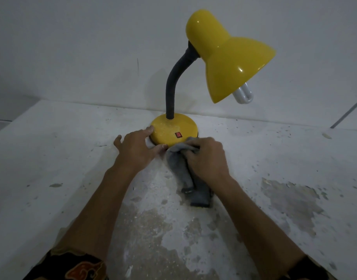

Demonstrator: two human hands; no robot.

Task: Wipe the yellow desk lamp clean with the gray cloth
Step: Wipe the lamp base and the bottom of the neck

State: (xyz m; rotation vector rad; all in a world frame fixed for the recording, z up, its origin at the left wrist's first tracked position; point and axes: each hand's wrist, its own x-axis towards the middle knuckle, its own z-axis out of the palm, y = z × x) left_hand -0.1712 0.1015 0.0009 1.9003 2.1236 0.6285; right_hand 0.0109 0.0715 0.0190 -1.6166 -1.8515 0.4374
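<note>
From the head view, the yellow desk lamp stands at the far middle of the worn white surface, against the wall. The left hand lies open, fingers spread against the near-left rim of the round base, steadying it. The right hand is closed around the bunched gray cloth, pressed to the base's near-right edge. The glossy shade looks slippery and top-heavy on its bendy neck, so the base seems the safest hold; the cloth is soft and limp.
</note>
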